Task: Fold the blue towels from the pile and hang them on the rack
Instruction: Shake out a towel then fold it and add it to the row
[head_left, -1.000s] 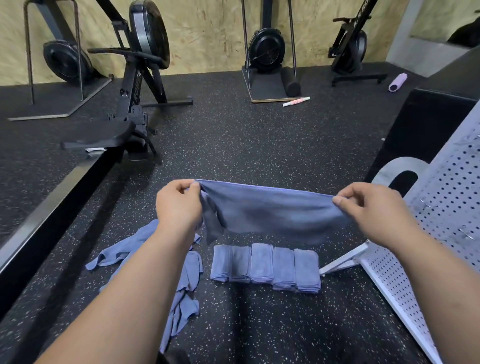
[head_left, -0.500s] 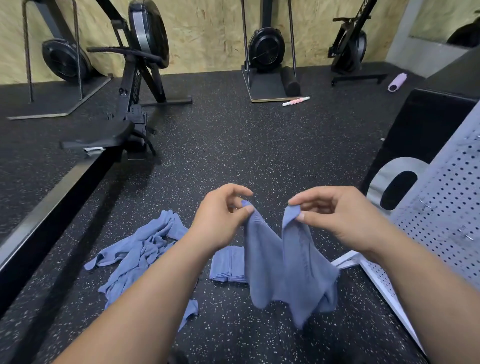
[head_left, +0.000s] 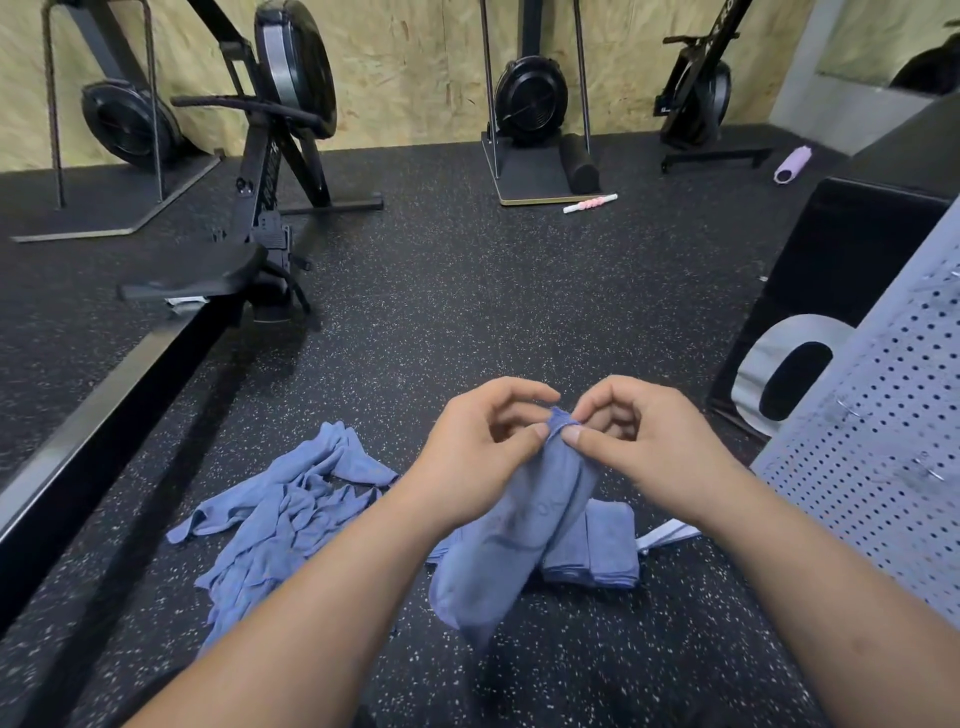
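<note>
The left hand and right hand meet above the floor. Each pinches the top edge of one blue towel between thumb and curled fingers. The two pinch points touch, so the towel hangs doubled in a narrow vertical strip clear of the floor. This grip aligns the two upper corners and lets gravity straighten the fold. It likely also prepares a handover of both corners to one hand.

The unfolded pile lies on the floor to the left, within reach for the next pick. The folded towels sit in a row directly behind the hanging strip and are partly hidden by it. They lie just beside the foot of the white perforated rack on the right. No towel is visible on the rack, so the hanging step appears not yet started.

Change from the earlier frames: one second ago the hands were well apart and held the towel stretched flat. Half a second ago they were near each other with a gap. Now the corners are joined and the first fold is closed.
</note>
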